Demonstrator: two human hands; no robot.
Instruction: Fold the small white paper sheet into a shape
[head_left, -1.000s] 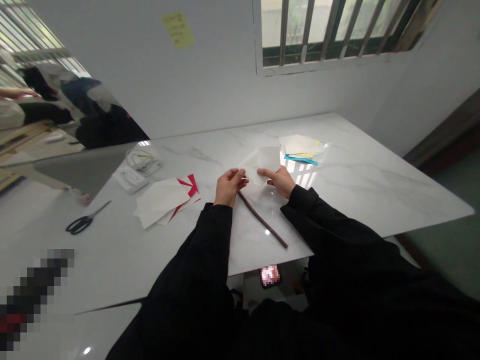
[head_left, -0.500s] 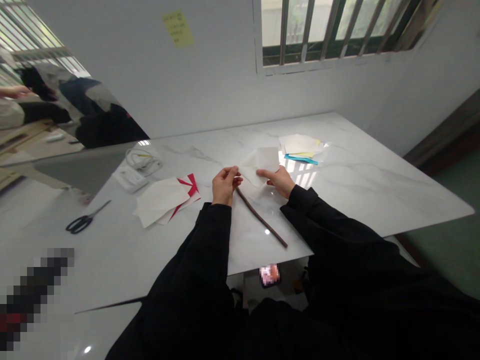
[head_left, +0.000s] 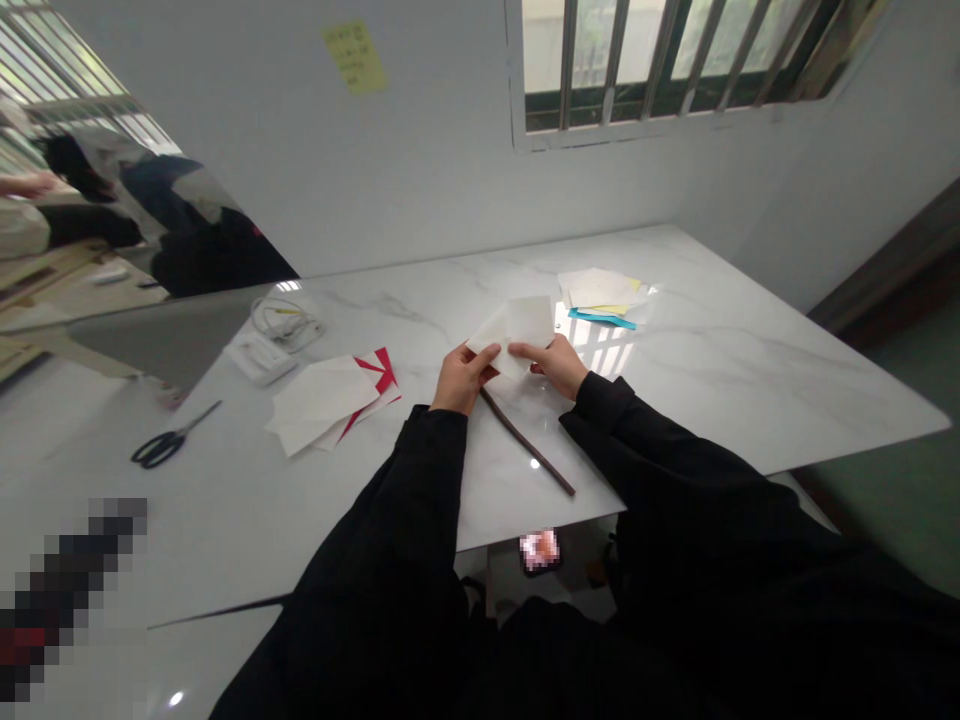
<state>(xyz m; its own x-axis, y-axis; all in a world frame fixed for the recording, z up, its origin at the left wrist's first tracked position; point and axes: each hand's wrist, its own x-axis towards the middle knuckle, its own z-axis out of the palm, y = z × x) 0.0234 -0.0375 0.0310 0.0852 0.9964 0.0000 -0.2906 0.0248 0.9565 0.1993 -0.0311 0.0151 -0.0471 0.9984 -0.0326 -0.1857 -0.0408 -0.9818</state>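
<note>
A folded off-white paper sheet (head_left: 516,328) was held over the white marble counter (head_left: 720,350), its long axis running sideways and rising slightly rightward. The left hand (head_left: 465,378) and right hand (head_left: 549,364) had their fingers clamped on it from either end.

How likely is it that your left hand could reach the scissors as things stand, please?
Probably yes: the left hand holds a white paper, but only flat sheets lie between it and the scissors.

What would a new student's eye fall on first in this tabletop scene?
First come the left hand and right hand, pinching a white paper sheet mid-table. To their left, vivid red paper pokes from under white sheets. Beyond them to the right lies a paper stack with a blue strip.
</note>
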